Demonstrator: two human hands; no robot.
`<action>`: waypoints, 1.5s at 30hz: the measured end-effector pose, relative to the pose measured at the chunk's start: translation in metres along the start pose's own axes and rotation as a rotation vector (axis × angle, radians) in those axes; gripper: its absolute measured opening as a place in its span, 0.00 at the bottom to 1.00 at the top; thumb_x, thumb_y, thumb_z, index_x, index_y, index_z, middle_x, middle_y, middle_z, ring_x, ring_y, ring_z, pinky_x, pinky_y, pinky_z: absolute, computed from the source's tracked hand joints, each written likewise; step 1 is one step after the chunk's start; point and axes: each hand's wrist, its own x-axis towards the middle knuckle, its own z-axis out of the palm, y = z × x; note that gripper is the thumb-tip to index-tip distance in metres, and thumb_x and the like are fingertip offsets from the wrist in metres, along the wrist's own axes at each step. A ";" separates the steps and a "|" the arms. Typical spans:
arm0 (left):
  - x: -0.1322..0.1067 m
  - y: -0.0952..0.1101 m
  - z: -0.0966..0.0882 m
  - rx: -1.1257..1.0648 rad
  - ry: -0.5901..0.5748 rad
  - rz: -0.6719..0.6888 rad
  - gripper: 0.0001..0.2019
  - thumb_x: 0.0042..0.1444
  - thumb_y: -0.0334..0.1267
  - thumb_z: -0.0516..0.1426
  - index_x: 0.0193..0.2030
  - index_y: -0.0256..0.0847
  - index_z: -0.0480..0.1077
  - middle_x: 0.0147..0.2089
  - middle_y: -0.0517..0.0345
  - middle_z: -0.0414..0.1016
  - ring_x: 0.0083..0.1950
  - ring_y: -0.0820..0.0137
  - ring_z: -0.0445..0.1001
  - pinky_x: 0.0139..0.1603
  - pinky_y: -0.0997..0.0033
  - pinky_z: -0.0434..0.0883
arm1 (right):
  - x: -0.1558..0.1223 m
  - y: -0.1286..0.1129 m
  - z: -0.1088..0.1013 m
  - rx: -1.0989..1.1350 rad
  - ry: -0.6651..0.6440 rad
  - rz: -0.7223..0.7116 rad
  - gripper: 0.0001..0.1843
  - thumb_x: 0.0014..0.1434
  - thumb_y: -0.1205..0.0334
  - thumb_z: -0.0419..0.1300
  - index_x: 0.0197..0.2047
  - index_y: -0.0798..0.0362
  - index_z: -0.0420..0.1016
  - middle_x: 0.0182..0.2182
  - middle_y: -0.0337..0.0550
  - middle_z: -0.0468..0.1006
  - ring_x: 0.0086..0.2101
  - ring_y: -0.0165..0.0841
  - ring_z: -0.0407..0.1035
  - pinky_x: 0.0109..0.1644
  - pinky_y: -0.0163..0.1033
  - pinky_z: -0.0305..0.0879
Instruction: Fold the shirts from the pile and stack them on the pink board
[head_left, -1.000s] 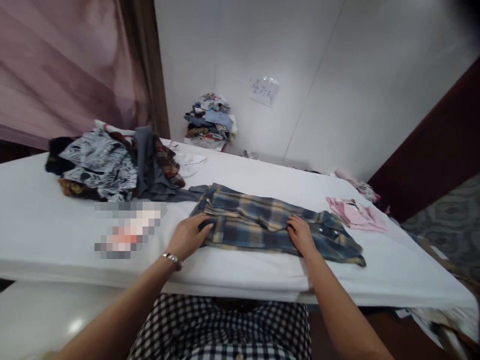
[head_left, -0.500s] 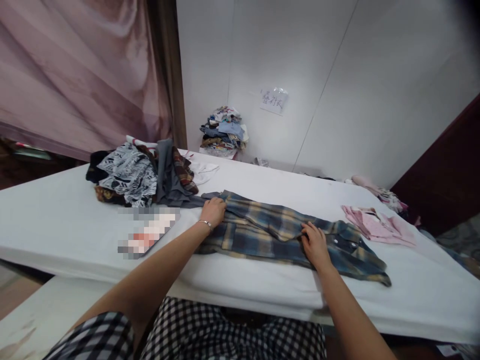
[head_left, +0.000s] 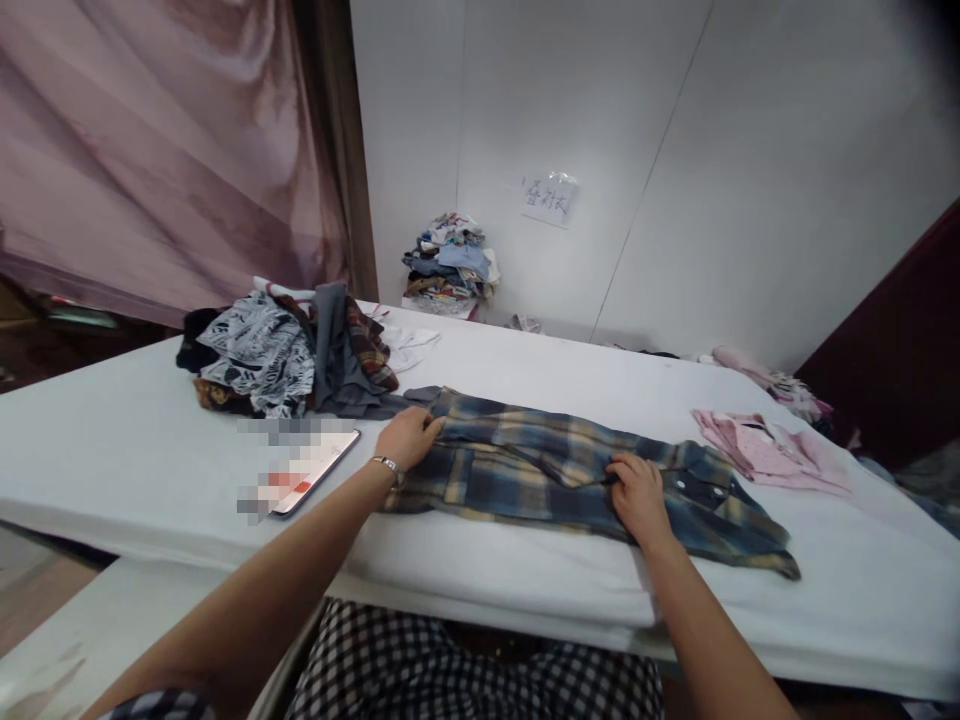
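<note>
The plaid shirt (head_left: 532,492) lies on the table (head_left: 600,385), white cloth (head_left: 487,545) showing between it and both the near and far edges. The left hand (head_left: 409,437) touches its left end, the right hand (head_left: 640,497) right of its middle; I cannot tell whether either grip pinches fabric. A wall sign (head_left: 550,200) reads "叠衬衣".

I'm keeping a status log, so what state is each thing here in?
Plaid shirt: folded into a long strip
Left hand: on the shirt's left end, grip unclear
Right hand: on the shirt right of its middle, fingers bent
Pink garment: folded, lying flat
Near clothes heap: loose, crumpled
Phone: lying flat, partly pixelated
Far clothes stack: piled high
Paper sign: fixed to the wall
</note>
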 end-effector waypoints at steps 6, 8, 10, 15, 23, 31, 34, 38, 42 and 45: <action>0.024 0.003 0.003 0.041 -0.139 -0.206 0.28 0.53 0.57 0.49 0.47 0.33 0.70 0.51 0.33 0.74 0.50 0.48 0.74 0.45 0.56 0.70 | 0.000 -0.009 -0.002 0.191 0.055 -0.051 0.16 0.56 0.68 0.51 0.45 0.51 0.75 0.48 0.48 0.77 0.55 0.42 0.64 0.59 0.57 0.55; 0.031 0.006 0.005 0.039 -0.202 -0.220 0.27 0.51 0.56 0.53 0.46 0.34 0.71 0.50 0.35 0.75 0.50 0.50 0.74 0.44 0.60 0.71 | 0.002 -0.011 -0.002 0.248 0.051 -0.042 0.15 0.56 0.66 0.52 0.43 0.51 0.76 0.46 0.48 0.78 0.54 0.43 0.65 0.58 0.57 0.59; 0.036 0.010 0.003 0.031 -0.254 -0.218 0.24 0.49 0.52 0.56 0.44 0.34 0.73 0.49 0.37 0.76 0.49 0.52 0.75 0.42 0.65 0.71 | 0.004 -0.011 -0.001 0.294 0.056 -0.028 0.14 0.56 0.66 0.52 0.42 0.51 0.77 0.45 0.49 0.78 0.53 0.43 0.66 0.57 0.56 0.61; 0.045 0.027 -0.025 0.017 -0.294 -0.160 0.16 0.49 0.44 0.57 0.40 0.33 0.75 0.46 0.45 0.78 0.48 0.58 0.76 0.45 0.71 0.70 | 0.005 -0.010 -0.003 0.399 0.067 -0.015 0.14 0.55 0.66 0.53 0.40 0.51 0.78 0.42 0.49 0.79 0.50 0.41 0.68 0.57 0.53 0.64; 0.071 0.143 -0.064 -0.039 -0.281 0.050 0.17 0.42 0.40 0.63 0.38 0.31 0.75 0.48 0.39 0.76 0.54 0.48 0.71 0.53 0.62 0.67 | 0.005 -0.005 -0.009 0.499 0.189 0.043 0.12 0.54 0.66 0.53 0.38 0.50 0.77 0.38 0.47 0.80 0.46 0.40 0.71 0.54 0.50 0.66; 0.040 0.250 0.001 -0.363 -0.477 0.304 0.17 0.54 0.50 0.56 0.42 0.41 0.74 0.40 0.52 0.79 0.37 0.68 0.77 0.40 0.68 0.74 | 0.004 0.003 -0.018 0.508 0.271 0.172 0.12 0.56 0.64 0.52 0.36 0.50 0.77 0.37 0.46 0.79 0.42 0.38 0.72 0.51 0.47 0.68; 0.040 0.219 0.007 -0.340 -0.339 0.220 0.18 0.55 0.48 0.55 0.48 0.40 0.72 0.51 0.47 0.75 0.50 0.62 0.74 0.49 0.65 0.72 | 0.004 0.004 -0.020 0.522 0.280 0.194 0.12 0.56 0.64 0.52 0.36 0.50 0.77 0.35 0.46 0.79 0.41 0.38 0.72 0.50 0.47 0.68; 0.041 0.157 0.007 -0.290 -0.253 -0.017 0.28 0.55 0.53 0.52 0.53 0.31 0.68 0.52 0.34 0.73 0.49 0.54 0.75 0.45 0.58 0.73 | 0.006 0.001 -0.020 0.524 0.275 0.195 0.12 0.56 0.64 0.52 0.35 0.50 0.77 0.35 0.46 0.79 0.41 0.38 0.72 0.49 0.46 0.68; 0.029 0.140 0.024 -0.342 -0.356 -0.120 0.29 0.52 0.60 0.52 0.38 0.32 0.75 0.34 0.40 0.79 0.33 0.58 0.78 0.32 0.62 0.74 | 0.007 -0.002 -0.019 0.514 0.245 0.179 0.12 0.55 0.65 0.52 0.34 0.51 0.77 0.34 0.46 0.79 0.39 0.38 0.72 0.47 0.44 0.68; 0.026 0.151 0.035 -0.392 -0.301 -0.099 0.23 0.51 0.57 0.55 0.36 0.37 0.76 0.33 0.46 0.80 0.36 0.60 0.78 0.34 0.66 0.74 | 0.007 -0.003 -0.019 0.496 0.224 0.185 0.12 0.54 0.65 0.52 0.34 0.51 0.77 0.34 0.46 0.79 0.38 0.38 0.72 0.47 0.44 0.68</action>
